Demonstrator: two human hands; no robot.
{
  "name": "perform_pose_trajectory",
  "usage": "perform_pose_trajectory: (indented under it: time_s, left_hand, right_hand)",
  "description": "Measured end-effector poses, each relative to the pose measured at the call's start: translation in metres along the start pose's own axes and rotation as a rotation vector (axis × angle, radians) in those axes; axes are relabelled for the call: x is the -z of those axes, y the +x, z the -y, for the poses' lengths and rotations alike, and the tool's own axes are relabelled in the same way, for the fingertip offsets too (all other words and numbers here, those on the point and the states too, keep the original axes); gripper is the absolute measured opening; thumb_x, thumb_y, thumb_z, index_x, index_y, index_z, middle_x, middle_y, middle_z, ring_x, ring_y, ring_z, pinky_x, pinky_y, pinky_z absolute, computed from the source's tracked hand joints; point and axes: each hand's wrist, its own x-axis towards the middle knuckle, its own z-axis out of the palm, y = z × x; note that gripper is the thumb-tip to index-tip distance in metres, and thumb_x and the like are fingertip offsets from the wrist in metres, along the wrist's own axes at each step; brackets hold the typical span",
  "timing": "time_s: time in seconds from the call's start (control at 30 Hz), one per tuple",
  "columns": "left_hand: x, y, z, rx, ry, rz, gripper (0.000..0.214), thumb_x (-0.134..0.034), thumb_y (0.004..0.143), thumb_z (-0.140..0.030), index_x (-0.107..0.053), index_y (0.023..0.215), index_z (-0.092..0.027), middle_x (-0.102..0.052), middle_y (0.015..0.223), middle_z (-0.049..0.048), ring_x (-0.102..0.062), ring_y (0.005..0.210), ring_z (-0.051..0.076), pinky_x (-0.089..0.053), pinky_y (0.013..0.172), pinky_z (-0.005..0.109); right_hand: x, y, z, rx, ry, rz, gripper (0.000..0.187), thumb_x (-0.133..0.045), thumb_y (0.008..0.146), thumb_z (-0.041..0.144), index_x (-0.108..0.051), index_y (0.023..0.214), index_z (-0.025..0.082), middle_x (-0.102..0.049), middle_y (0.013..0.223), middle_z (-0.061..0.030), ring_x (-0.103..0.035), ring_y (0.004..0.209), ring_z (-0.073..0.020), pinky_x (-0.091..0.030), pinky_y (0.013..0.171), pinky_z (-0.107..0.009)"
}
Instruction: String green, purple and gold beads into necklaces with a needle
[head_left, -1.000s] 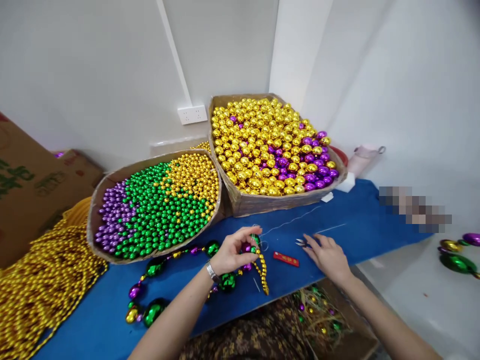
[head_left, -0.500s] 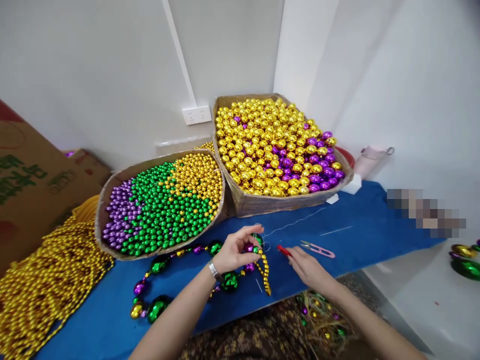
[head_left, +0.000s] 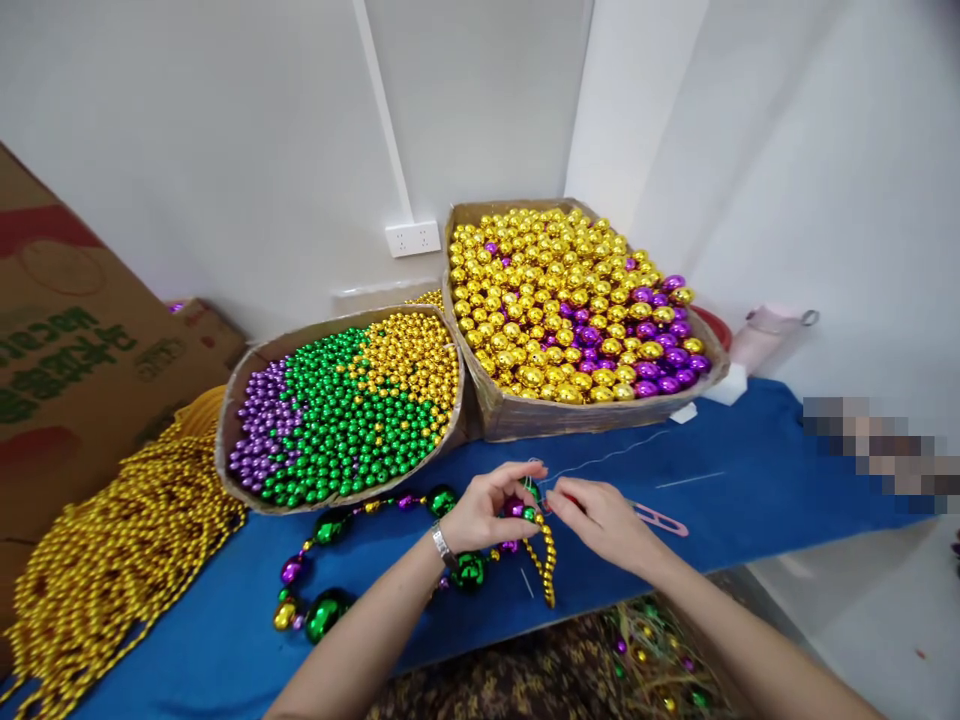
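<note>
In the head view, the left hand (head_left: 487, 510) is partly curled, thumb and forefinger apart at the tips, holding the threaded end of a bead necklace (head_left: 469, 570) that lies on the blue-covered table (head_left: 750, 510) in front of the small-bead carton (head_left: 247, 498). The right hand (head_left: 607, 525), close beside it, is nearly closed, fingertips pinching a small red item (head_left: 571, 501), mostly hidden; pink thread snips (head_left: 664, 519) lie just beyond its knuckles.
</note>
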Motion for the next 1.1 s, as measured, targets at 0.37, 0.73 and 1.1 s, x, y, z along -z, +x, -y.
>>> perform_pose_trajectory:
  time_s: [0.37, 0.73, 1.1]
  left_hand:
    - [0.001, 0.000, 0.002, 0.004, 0.014, -0.002, 0.071, -0.078, 0.064, -0.019, -0.049, 0.129, -0.028, -0.051, 0.125, 0.0128, -0.056, 0.085, 0.014, -0.049, 0.078, 0.031]
    - [-0.002, 0.002, -0.001, -0.011, 0.043, 0.016, 0.071, -0.077, 0.065, -0.018, -0.048, 0.130, -0.028, -0.051, 0.125, 0.0117, -0.057, 0.085, 0.014, -0.048, 0.077, 0.030]
    - [-0.004, 0.011, -0.017, -0.043, 0.169, -0.059, 0.067, -0.075, 0.067, -0.023, -0.049, 0.128, -0.026, -0.050, 0.127, 0.0131, -0.059, 0.081, 0.014, -0.051, 0.072, 0.029]
  right_hand:
    - [-0.001, 0.001, 0.001, 0.083, -0.117, -0.026, 0.035, -0.033, 0.092, 0.035, -0.051, 0.066, 0.021, -0.059, 0.066, -0.0008, -0.055, 0.065, -0.0147, -0.037, 0.060, -0.025]
    - [0.002, -0.003, 0.004, 0.124, -0.234, -0.085, 0.032, -0.038, 0.090, 0.039, -0.056, 0.071, 0.021, -0.061, 0.070, -0.0037, -0.057, 0.070, -0.0172, -0.038, 0.065, -0.027]
    - [-0.013, -0.034, -0.045, -0.034, -0.242, -0.242, 0.027, -0.036, 0.092, 0.040, -0.056, 0.087, 0.023, -0.065, 0.077, -0.0034, -0.061, 0.074, -0.0191, -0.044, 0.063, -0.028]
